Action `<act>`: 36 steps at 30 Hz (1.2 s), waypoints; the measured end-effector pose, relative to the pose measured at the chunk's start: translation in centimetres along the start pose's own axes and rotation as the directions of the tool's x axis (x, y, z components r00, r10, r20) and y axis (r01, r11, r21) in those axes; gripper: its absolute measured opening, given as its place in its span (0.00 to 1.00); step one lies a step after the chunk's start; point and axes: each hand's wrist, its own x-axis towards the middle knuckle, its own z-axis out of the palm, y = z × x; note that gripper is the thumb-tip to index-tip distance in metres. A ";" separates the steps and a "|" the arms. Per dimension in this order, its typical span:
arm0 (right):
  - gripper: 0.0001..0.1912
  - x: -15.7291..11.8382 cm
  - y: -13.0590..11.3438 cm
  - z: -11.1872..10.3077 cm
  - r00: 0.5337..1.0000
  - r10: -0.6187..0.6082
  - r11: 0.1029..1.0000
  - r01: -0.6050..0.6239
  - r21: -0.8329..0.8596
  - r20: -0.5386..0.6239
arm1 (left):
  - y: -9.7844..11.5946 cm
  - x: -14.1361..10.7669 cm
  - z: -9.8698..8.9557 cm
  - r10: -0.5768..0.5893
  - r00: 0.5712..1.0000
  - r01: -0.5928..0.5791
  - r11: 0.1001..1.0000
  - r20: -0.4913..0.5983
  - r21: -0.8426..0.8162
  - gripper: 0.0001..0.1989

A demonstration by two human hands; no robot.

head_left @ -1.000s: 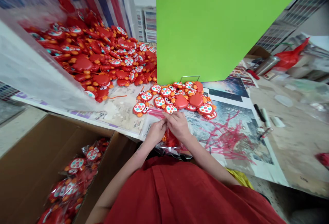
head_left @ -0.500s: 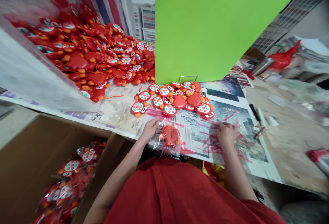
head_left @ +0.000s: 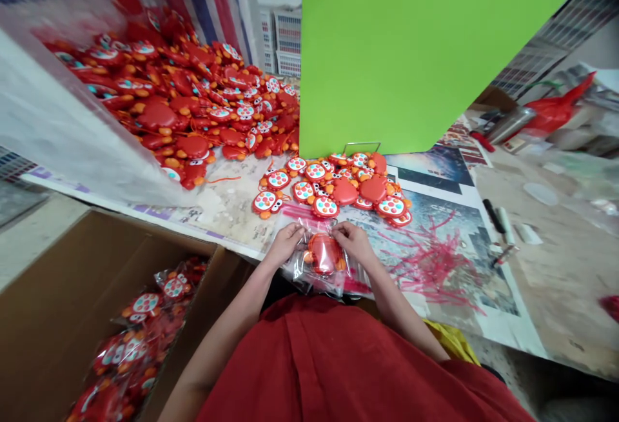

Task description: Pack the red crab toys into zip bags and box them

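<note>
A red crab-shaped toy (head_left: pixel 325 253) with orange claws lies back side up inside a clear plastic bag (head_left: pixel 302 271) at the table's front edge. My left hand (head_left: pixel 289 241) pinches the bag's upper left corner. At the upper right corner, my right hand (head_left: pixel 352 239) has its fingers closed on the bag's edge. Under the bag lie more flat bags with pink strips, partly hidden. Just beyond my hands sits a small group of loose crab toys (head_left: pixel 325 206), some showing white fronts with coloured dots.
A large heap of crab toys (head_left: pixel 193 112) spills from a striped sack at the left. Bagged toys lie in a cardboard box (head_left: pixel 58 293) below. A green board (head_left: pixel 377 54) stands behind. Pink strips (head_left: pixel 438 261) and markers (head_left: pixel 493 215) lie to the right.
My right hand has moved left from the pile of pink strips to the bag and taken hold of its edge. My left hand stays on the bag. The view has shifted slightly.
</note>
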 end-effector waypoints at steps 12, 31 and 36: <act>0.09 -1.1 0.9 -3.1 0.980 0.189 0.897 -0.200 0.395 0.067 | 0.2 -0.3 -0.4 -0.034 0.992 0.051 0.989 0.124 -0.136 0.16; 0.16 -0.6 2.9 -1.5 1.000 -0.016 0.996 0.013 0.092 0.025 | 0.0 -0.1 -0.4 0.022 1.000 -0.020 0.976 0.009 -0.215 0.29; 0.14 -1.1 2.0 -1.4 0.994 -0.086 0.991 0.092 -0.102 0.066 | 2.3 -0.5 -1.0 0.101 0.986 -0.135 0.949 -0.134 -0.283 0.30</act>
